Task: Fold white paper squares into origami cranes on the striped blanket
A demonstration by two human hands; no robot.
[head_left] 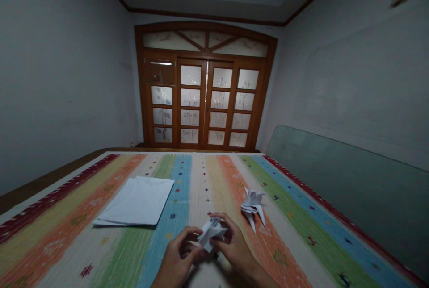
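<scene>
Between my two hands is a small folded white paper figure with several pointed flaps, held just above the striped tablecloth. My left hand grips its left side, thumb at the lower edge and fingers curled behind. On the right side, my right hand pinches it between thumb and fingers. The fingers cover parts of the folds, so its full shape is hidden. Farther right lies a second folded white paper figure, made of thin pointed spikes.
A stack of white paper sheets lies on the left of the striped tablecloth. Along the right side runs a pale green bench or sofa back. Wooden doors with glass panes stand beyond the table's far edge.
</scene>
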